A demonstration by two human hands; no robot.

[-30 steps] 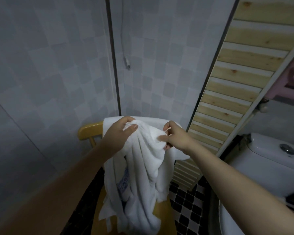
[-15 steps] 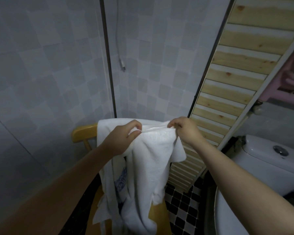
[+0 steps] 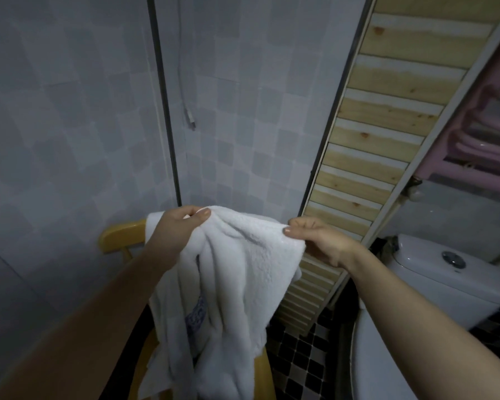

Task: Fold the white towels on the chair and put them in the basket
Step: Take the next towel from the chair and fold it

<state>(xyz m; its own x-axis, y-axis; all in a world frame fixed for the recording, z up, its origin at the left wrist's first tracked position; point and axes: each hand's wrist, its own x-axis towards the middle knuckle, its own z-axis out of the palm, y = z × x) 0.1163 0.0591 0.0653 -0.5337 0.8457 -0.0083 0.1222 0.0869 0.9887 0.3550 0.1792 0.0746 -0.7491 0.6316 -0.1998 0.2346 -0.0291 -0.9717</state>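
A white towel (image 3: 243,284) hangs in front of a yellow wooden chair (image 3: 119,238), held up by its top edge. My left hand (image 3: 179,226) pinches the left part of that edge between thumb and fingers. My right hand (image 3: 315,238) grips the right corner, so the edge is stretched between both hands. Behind it, another white towel (image 3: 171,327) with a blue patterned patch drapes over the chair back and down to the seat. No basket is in view.
A white toilet (image 3: 445,278) stands at the right, close to my right arm. A slatted wooden panel (image 3: 373,145) leans behind the chair. Tiled walls meet in a corner behind. The floor (image 3: 300,359) has black and white tiles.
My hands have moved apart along the towel's top edge, the right one going rightward, and the bunched towel has spread wider between them.
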